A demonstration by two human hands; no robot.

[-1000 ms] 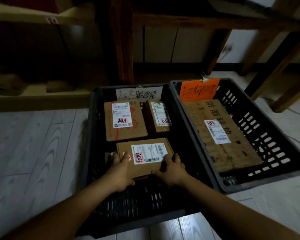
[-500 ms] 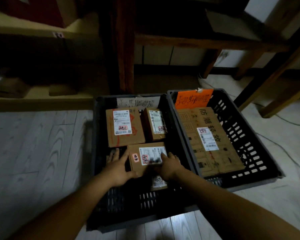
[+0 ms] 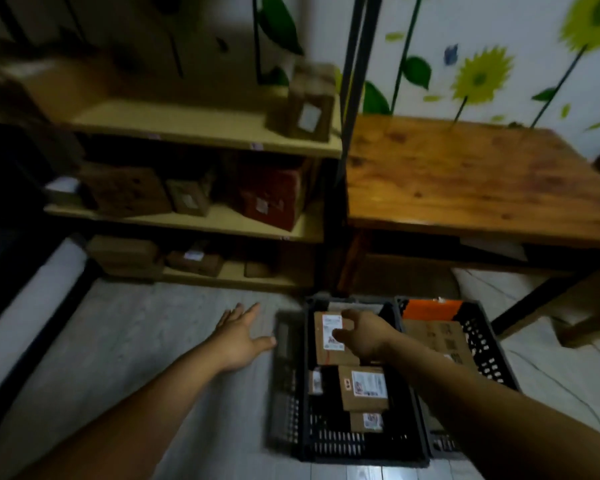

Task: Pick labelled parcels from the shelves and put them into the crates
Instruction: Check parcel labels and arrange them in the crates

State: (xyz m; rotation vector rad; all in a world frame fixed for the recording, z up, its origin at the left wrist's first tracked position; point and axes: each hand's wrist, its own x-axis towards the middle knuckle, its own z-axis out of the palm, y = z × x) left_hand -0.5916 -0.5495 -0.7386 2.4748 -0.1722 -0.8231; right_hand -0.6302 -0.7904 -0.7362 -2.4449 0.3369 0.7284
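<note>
Both grips are off the parcel [image 3: 362,389]. A second ago they bracketed it from either side, low in the left crate [image 3: 286,375]. Now it lies flat there, label up, let go. It sits mid-crate, between the big parcel [image 3: 326,355] at the far end and a small parcel [image 3: 368,421] at the near end. Whether it overlaps the small one, I cannot tell.

My view has swung up. The shelves [image 3: 201,135] now fill the upper left, with boxes on every level: a tall box [image 3: 312,105] on the top board and a red box [image 3: 271,195] below it. The right crate [image 3: 482,348] with its orange tag sits beside the left one, under the edge of the table [image 3: 465,174].

Reading: this placement is done, and the next pick from the shelves is due.

The left grip [image 3: 243,336] reaches forward over the floor [image 3: 118,341], left of the crate. Its palm is down, fingers straight and together, thumb out toward the crate. It is released and empty.

The right grip [image 3: 364,336] hangs above the far end of the left crate, over the big parcel. Its fingers are loosely curled and hold nothing. The edges are blurred, so I cannot tell its height above the box.
</note>
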